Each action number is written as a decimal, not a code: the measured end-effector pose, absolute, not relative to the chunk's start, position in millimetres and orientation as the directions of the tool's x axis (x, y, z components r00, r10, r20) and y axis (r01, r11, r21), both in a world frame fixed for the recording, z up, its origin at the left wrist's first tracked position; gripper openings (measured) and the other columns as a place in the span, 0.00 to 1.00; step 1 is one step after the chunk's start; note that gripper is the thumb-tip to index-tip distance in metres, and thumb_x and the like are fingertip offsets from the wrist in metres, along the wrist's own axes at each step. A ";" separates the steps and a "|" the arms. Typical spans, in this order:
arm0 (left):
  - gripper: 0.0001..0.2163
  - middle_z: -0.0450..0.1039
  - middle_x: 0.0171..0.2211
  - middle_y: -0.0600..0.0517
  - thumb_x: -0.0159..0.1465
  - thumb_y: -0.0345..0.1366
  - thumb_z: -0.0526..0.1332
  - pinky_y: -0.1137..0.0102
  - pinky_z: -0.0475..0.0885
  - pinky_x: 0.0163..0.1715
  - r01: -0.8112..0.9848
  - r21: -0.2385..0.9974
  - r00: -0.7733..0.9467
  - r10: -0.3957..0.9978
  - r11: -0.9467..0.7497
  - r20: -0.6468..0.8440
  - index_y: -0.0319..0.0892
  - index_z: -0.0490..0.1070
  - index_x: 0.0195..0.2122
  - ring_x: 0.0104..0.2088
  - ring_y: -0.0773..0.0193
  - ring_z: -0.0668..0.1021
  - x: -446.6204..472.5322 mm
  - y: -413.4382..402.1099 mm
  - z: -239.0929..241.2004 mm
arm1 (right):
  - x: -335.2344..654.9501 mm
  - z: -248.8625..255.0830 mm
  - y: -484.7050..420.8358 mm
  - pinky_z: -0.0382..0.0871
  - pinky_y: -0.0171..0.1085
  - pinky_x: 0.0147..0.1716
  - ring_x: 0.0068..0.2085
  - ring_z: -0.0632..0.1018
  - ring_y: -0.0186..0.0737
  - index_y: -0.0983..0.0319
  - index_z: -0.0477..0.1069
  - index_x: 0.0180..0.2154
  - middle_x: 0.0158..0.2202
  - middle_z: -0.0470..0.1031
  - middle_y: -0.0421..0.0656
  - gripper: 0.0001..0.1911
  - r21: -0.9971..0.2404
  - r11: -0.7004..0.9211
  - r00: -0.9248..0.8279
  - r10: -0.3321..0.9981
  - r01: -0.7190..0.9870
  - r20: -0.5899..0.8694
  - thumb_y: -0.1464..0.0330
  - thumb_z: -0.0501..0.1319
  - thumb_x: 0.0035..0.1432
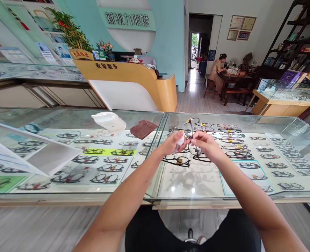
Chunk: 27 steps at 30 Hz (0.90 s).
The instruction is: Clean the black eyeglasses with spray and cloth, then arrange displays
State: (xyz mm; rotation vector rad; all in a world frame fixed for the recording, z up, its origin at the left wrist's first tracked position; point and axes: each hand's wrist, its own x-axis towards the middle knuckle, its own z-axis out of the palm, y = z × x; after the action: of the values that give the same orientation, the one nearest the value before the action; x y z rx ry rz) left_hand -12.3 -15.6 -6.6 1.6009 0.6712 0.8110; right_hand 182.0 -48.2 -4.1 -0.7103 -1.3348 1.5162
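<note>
My left hand (173, 142) is closed round a small white bottle (181, 140), held over the glass display counter (155, 190). My right hand (202, 141) pinches a pair of dark-framed glasses (188, 128), which stand up above my fingers. The two hands nearly touch, with the bottle's tip beside the glasses. Below the glass lie rows of spectacle frames (175, 160).
A brown cloth (143, 128) and a white plastic container (109, 121) lie on the counter to the left. A tilted white card (39, 154) stands at the far left. A yellow reception desk (134, 84) is behind. A person sits at a far table (233, 78).
</note>
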 end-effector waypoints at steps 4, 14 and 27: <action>0.38 0.61 0.11 0.52 0.56 0.80 0.52 0.67 0.59 0.19 -0.002 0.984 0.596 0.790 -0.180 0.145 0.45 0.66 0.17 0.15 0.66 0.64 -12.0 -15.0 -8.5 | 181.4 -1.6 -49.9 0.70 0.39 0.45 0.36 0.78 0.38 0.57 0.75 0.30 0.33 0.82 0.38 0.22 -0.963 0.046 -0.400 0.904 -0.267 0.154 0.51 0.80 0.48; 0.40 0.60 0.12 0.50 0.60 0.78 0.46 0.66 0.62 0.22 0.052 0.969 0.669 0.729 -0.242 0.146 0.45 0.64 0.14 0.17 0.65 0.66 -11.5 -14.7 -9.9 | 183.2 2.9 -49.9 0.70 0.40 0.45 0.38 0.79 0.40 0.56 0.73 0.30 0.34 0.84 0.39 0.21 -0.931 0.018 -0.358 0.920 -0.364 0.158 0.53 0.80 0.49; 0.32 0.66 0.18 0.51 0.61 0.71 0.53 0.65 0.67 0.27 0.156 0.942 0.607 0.781 -0.296 0.145 0.44 0.66 0.21 0.22 0.63 0.69 -20.4 -8.7 -4.5 | 187.1 5.6 -47.2 0.68 0.37 0.41 0.38 0.78 0.38 0.56 0.71 0.31 0.35 0.83 0.40 0.22 -0.901 0.008 -0.299 0.942 -0.434 0.152 0.54 0.80 0.48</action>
State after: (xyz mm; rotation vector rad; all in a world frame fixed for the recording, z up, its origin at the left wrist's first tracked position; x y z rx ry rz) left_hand -20.4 -8.7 -4.5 1.7937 0.7627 0.7520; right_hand 187.1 -47.2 5.6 -0.6397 -1.1335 1.5565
